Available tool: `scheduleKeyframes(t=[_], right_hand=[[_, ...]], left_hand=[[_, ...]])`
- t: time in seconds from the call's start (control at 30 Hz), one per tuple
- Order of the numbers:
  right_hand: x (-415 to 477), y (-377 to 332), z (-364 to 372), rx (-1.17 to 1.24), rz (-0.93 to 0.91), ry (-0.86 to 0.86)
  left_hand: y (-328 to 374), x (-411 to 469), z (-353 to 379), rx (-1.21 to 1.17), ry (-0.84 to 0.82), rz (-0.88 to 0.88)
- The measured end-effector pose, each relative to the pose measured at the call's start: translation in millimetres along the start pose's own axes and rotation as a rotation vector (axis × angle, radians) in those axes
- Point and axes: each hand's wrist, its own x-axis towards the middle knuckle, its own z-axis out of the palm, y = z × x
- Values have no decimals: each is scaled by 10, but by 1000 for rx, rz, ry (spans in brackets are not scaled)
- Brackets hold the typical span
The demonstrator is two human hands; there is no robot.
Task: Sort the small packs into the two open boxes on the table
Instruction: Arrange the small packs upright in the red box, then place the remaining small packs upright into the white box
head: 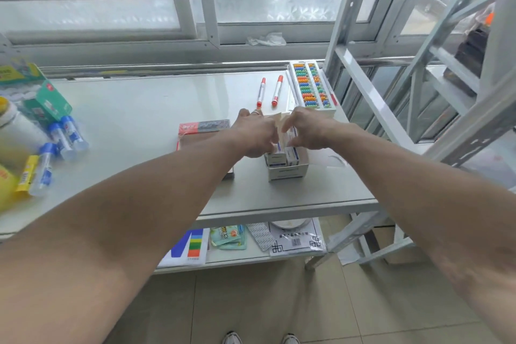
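printing on packs (282, 159) and bags too blurred to read

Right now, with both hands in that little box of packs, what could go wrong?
1. The box sits near the table's front edge; a push from the left hand or right hand might slide it off.
2. The hands hide the packs, so one could go in crooked or get crushed.
3. The markers just beyond could be knocked rolling.
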Motion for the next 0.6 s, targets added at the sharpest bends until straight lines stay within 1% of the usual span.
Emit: scheduleKeyframes(t=[0.13, 0.3, 0.4, 0.6], right_hand=[[25, 97, -11, -9, -29, 4], [37, 232, -46, 125, -41, 5], [17, 297, -73, 183, -90, 18], [39, 386, -52, 174, -180, 1]], left_hand=[[81, 34, -35, 35, -12, -28], [91, 66, 26, 0, -4, -93], [97, 88, 52, -2, 11, -111], [70, 90, 116, -73, 61, -147]])
